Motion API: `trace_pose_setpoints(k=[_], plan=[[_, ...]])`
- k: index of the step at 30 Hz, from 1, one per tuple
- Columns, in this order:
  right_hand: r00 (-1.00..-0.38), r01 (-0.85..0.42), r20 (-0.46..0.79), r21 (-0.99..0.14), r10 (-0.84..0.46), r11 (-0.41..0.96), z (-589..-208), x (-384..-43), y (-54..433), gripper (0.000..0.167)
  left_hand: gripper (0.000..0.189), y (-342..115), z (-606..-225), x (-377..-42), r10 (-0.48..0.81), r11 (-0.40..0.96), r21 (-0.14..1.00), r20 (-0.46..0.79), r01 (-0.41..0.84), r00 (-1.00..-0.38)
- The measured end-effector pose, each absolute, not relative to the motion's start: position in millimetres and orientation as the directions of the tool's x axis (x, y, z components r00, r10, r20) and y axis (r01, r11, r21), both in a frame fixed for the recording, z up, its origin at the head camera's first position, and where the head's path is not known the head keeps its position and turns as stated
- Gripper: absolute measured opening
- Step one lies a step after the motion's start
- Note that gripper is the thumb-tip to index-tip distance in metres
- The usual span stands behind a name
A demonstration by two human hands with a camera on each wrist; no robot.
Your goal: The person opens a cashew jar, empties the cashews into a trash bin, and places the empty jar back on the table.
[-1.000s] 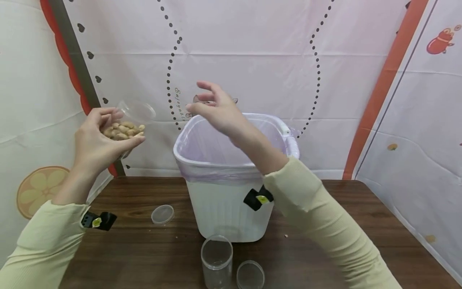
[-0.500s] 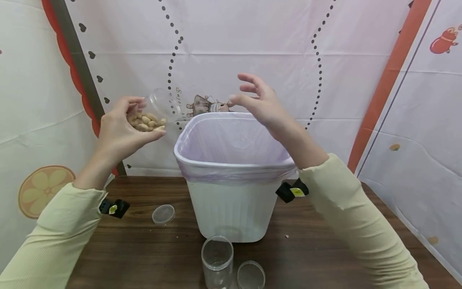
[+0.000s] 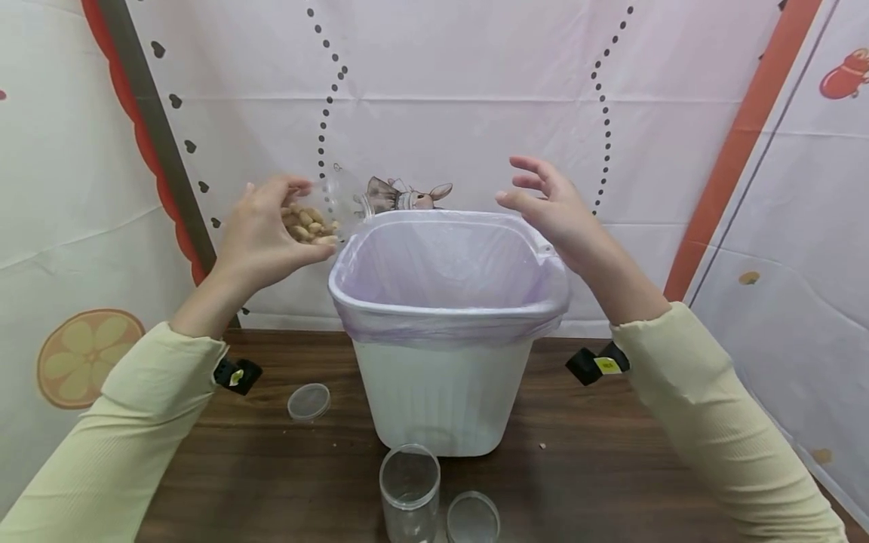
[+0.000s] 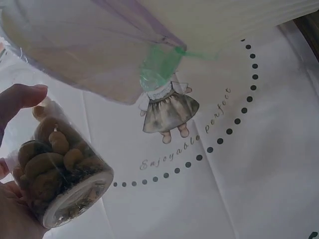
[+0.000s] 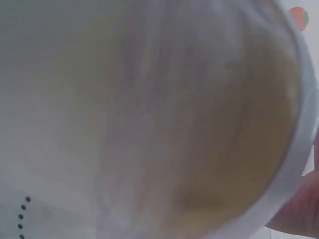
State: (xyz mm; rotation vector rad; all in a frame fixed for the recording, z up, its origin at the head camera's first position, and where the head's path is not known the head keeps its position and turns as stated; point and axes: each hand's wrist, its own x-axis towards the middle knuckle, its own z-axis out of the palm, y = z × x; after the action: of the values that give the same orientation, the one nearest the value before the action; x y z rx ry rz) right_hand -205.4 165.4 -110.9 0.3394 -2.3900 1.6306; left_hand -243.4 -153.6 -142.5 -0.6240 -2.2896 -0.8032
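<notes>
My left hand (image 3: 261, 234) grips a clear plastic jar (image 3: 348, 197), thumb below and fingers above. The jar lies tilted, its mouth toward the bin's left rim, with shelled-looking tan peanuts (image 3: 308, 225) inside. In the left wrist view, peanuts (image 4: 42, 167) and dark crumbs show through the jar wall near its base (image 4: 79, 196). A white bin (image 3: 441, 385) lined with a pale purple bag (image 3: 448, 260) stands mid-table. Above its right rim my right hand (image 3: 560, 219) hangs with loosely bent fingers and holds nothing; in the right wrist view the bin wall (image 5: 149, 119) fills most of the picture.
On the brown table (image 3: 251, 475) a clear round lid (image 3: 308, 402) lies left of the bin. A second clear jar (image 3: 409, 490) stands upright in front, another lid (image 3: 473, 519) beside it. A printed cloth (image 3: 468, 75) hangs behind.
My left hand has carried the jar of peanuts rightward to the bin's left rim. My right hand has moved right, from over the bin's opening to its right side.
</notes>
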Motion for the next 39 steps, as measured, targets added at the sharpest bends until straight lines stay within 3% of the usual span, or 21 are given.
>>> trace_pose_setpoints(k=[10, 22, 39], plan=[[-0.958, -0.251, 0.286, -0.869, 0.019, 0.425, -133.2, -213.7, 193.9, 0.066, 0.067, -141.7, -137.4, -250.0, 0.301, 0.750, 0.264, 0.680, 0.606, -0.669], [-0.981, -0.184, 0.193, -0.853, -0.032, 0.488, -158.6, -218.1, 211.8, 0.076, 0.074, -132.0, -135.9, -254.9, 0.359, 0.793, 0.201, 0.609, 0.575, -0.708], [-0.969, -0.175, 0.120, -0.951, -0.218, 0.255, -174.2, -223.7, 217.6, 0.075, 0.073, -124.8, -132.8, -252.7, 0.428, 0.837, 0.041, 0.572, 0.546, -0.699]])
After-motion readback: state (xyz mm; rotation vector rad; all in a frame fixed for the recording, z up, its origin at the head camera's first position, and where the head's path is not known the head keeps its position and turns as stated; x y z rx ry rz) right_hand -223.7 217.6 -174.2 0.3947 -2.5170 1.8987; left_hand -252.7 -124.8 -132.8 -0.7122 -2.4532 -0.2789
